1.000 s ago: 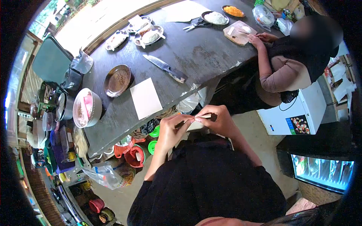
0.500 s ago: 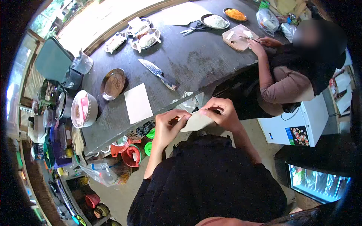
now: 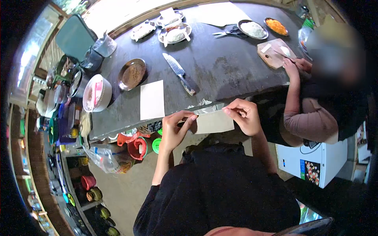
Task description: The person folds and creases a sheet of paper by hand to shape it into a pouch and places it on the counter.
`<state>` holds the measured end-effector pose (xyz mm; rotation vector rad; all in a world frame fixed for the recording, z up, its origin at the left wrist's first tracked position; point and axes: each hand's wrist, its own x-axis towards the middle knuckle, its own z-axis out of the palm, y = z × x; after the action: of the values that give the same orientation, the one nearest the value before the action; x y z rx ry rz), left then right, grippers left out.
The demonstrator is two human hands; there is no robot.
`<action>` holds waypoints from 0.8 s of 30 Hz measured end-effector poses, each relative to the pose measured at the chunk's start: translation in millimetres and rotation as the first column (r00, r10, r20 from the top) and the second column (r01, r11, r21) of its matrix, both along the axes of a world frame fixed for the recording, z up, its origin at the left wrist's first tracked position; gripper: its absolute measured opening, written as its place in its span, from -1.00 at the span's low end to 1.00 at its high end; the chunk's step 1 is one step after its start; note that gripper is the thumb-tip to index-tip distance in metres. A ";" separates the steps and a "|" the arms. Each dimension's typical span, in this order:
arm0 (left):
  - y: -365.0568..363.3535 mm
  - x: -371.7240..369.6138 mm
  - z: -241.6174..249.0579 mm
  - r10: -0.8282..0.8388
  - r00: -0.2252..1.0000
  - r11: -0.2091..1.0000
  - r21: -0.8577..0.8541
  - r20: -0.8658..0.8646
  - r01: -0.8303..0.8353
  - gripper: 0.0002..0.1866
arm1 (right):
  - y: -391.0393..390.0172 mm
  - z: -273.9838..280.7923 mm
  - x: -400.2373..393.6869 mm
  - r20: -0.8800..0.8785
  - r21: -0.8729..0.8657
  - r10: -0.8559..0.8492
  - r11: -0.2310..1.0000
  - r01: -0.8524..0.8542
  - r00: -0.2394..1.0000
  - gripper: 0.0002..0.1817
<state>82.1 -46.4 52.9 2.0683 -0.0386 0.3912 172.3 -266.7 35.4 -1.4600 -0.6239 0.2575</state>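
1. the left hand (image 3: 176, 128) has its thumb and index finger pinched shut on one upper corner of a thin off-white rectangular sheet (image 3: 214, 122).
2. the right hand (image 3: 245, 117) pinches the opposite upper corner between thumb and index finger, its fingers likewise closed, with only the sheet's thickness between the tips.
3. the held sheet hangs between the two hands, just off the near edge of the dark grey worktop (image 3: 212, 69), not resting on it.
4. a second off-white square sheet (image 3: 152, 100) lies flat by the near edge, left of the hands.
5. beyond it sit a shiny brown oval plate (image 3: 132, 74) and, to the right, a knife with a dimpled steel blade (image 3: 174, 65), handle toward the near edge.
6. a white plastic tub (image 3: 103, 98) with something pink inside stands near the left end.
7. along the far edge are metal plates of white food (image 3: 175, 34), black-handled scissors (image 3: 230, 34), an oval dish of white shreds (image 3: 253, 30) and an oval dish of orange shreds (image 3: 276, 26).
8. at the right, a co-worker's hands (image 3: 291, 67) work with a blade at a pale wooden board (image 3: 269, 58).
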 end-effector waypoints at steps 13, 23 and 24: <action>31.9 -25.3 -10.2 0.246 0.967 0.959 -0.160 0.059 -0.234 -0.88 | 33.2 -3.3 27.2 -0.073 0.029 0.208 0.978 -0.206 0.975 -0.95; 53.5 -25.6 -11.5 0.163 0.986 0.976 -0.139 -0.045 -0.168 -0.88 | 42.8 -3.3 38.0 -0.037 -0.019 0.259 0.966 -0.259 0.965 -0.91; 55.7 -22.3 -9.7 0.171 0.984 0.980 -0.096 -0.057 -0.176 -0.86 | 44.8 -0.1 36.5 -0.006 -0.056 0.250 0.967 -0.249 0.968 -0.90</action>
<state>59.7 9.2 43.2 1.9866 0.1882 0.4406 208.8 -221.9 35.3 -1.4348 -0.8083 0.4741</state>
